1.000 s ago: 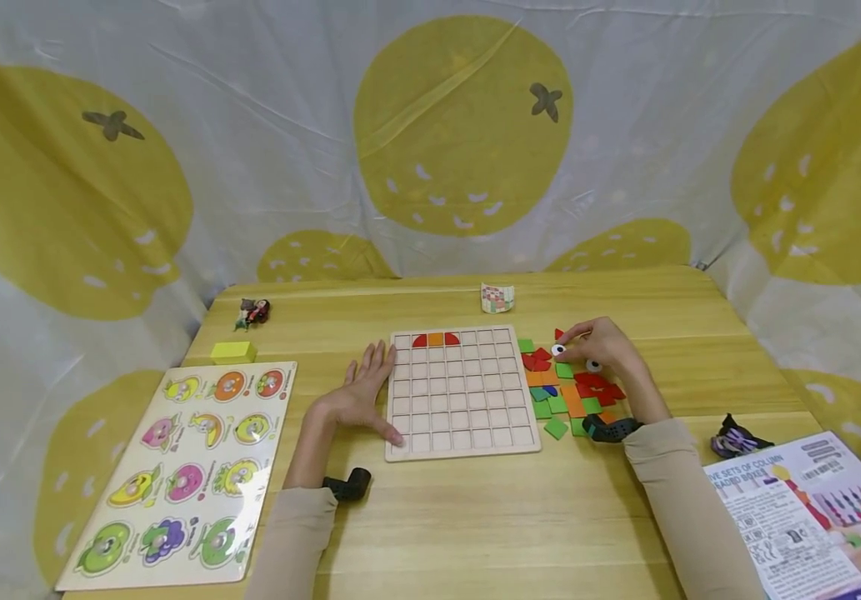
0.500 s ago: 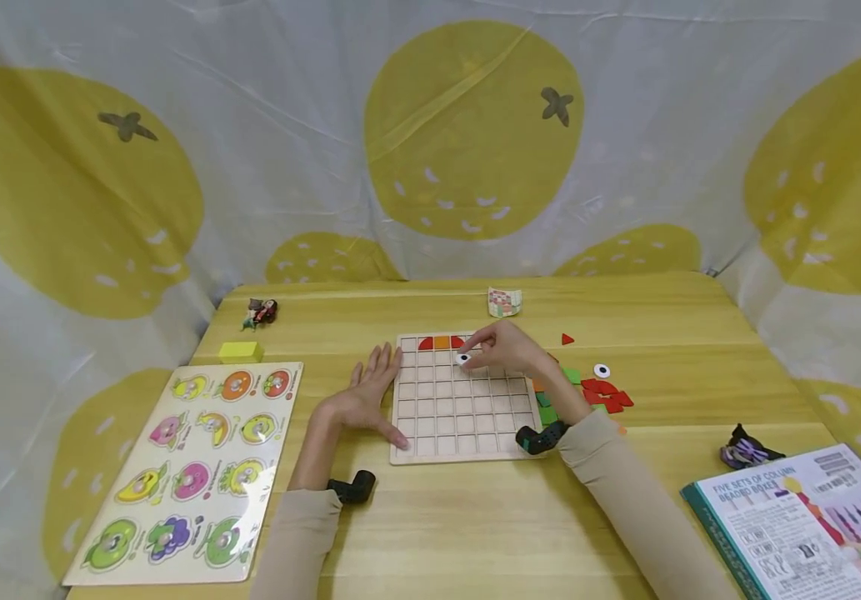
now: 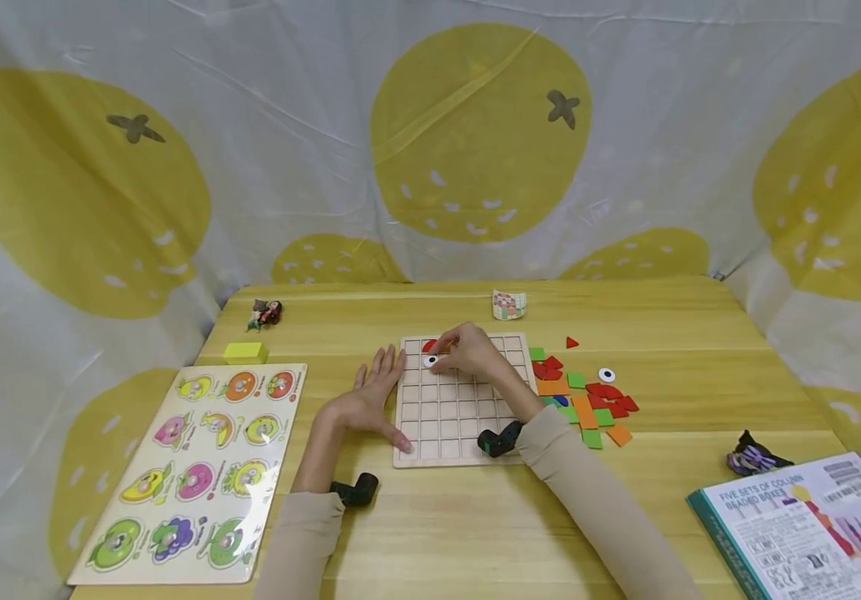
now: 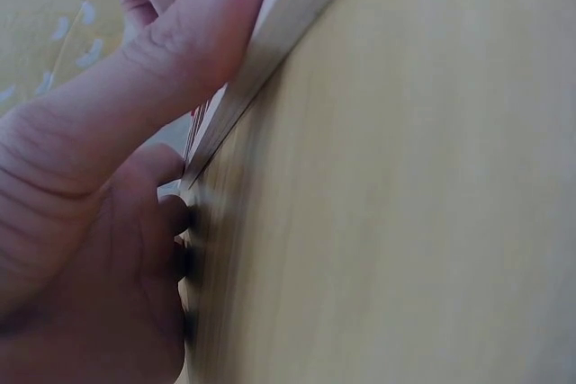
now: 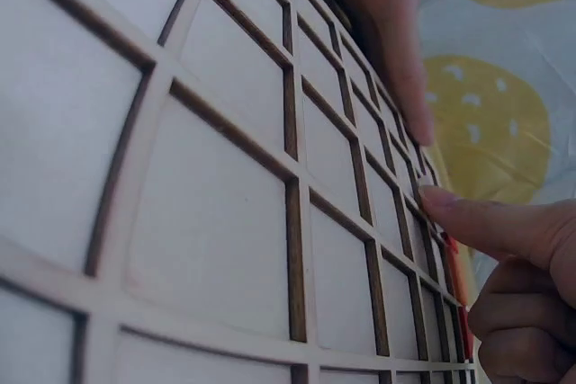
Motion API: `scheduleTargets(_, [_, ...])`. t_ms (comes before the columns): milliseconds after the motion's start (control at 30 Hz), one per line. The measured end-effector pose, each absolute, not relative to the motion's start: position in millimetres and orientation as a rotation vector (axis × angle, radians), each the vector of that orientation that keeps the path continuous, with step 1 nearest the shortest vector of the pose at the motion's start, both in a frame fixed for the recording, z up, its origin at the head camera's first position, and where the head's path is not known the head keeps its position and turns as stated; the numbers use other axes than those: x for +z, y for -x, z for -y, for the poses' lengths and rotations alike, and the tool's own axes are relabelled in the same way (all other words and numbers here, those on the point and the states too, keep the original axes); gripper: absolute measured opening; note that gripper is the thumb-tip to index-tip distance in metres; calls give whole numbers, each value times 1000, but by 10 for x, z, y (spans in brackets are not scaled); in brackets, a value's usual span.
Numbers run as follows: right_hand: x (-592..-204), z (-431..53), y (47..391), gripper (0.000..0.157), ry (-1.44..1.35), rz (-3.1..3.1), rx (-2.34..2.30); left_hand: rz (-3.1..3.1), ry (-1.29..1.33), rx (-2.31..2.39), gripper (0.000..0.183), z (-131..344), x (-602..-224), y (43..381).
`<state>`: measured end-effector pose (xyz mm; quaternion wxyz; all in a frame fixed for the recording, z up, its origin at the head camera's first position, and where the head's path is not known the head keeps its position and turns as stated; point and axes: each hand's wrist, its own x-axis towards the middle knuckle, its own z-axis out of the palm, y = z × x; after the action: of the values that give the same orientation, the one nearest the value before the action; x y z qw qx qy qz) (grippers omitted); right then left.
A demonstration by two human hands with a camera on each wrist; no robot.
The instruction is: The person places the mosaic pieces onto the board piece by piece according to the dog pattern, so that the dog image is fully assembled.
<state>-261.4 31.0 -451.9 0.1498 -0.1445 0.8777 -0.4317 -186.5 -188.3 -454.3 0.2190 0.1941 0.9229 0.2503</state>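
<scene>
A white eye disc (image 3: pixel 431 361) is being pinched between the thumb and forefinger of the right hand (image 3: pixel 468 352). Compared with one second ago, the disc is being held well to the left of the loose pieces (image 3: pixel 583 411); compared with half a second ago, it is being held nearer the left side of the wooden grid board (image 3: pixel 438 433). It is now being positioned at the second column from the left, second row from the far edge, just on the near side of a red piece (image 3: pixel 428 345); whether it is being seated in the cell or held above it cannot be told. Its round face is being turned upward, dark spot in the middle.

The board is lying flat, its near edge running crosswise before the person. By the left hand (image 3: pixel 366 400), its left side is being touched with fingers spread apart and the thumb resting at the near corner, as a second ago. The loose pieces, partly covered by the right arm half a second ago, are again being shown, with a second eye disc (image 3: pixel 606 375) lying near them.

Farther out on the surface (image 3: pixel 475 525), "FIVE SETS OF COLUMN BEADED BOXES" is being displayed on a box (image 3: pixel 775 533); its smaller print cannot be read. At the left, a fruit board (image 3: pixel 167 458) is being shown beside a yellow block (image 3: pixel 246 352).
</scene>
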Motion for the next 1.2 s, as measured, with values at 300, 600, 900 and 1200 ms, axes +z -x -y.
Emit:
scheduleTargets(300, [-4526, -272, 2654, 27, 384, -2567, -1247, -2550, -534, 704, 148, 1881, -4538, 1863])
scheduleTargets(600, [-4549, -313, 2664, 23, 409, -2509, -1288, -2548, -543, 708, 148, 1870, -4547, 1854])
scheduleTargets(900, [-4566, -263, 2667, 25, 338, -2576, -1263, -2547, -532, 702, 148, 1875, -4556, 1859])
scheduleTargets(1200, [-4434, -486, 2634, 24, 360, -2548, -1270, -2552, -543, 723, 149, 1881, -4554, 1863])
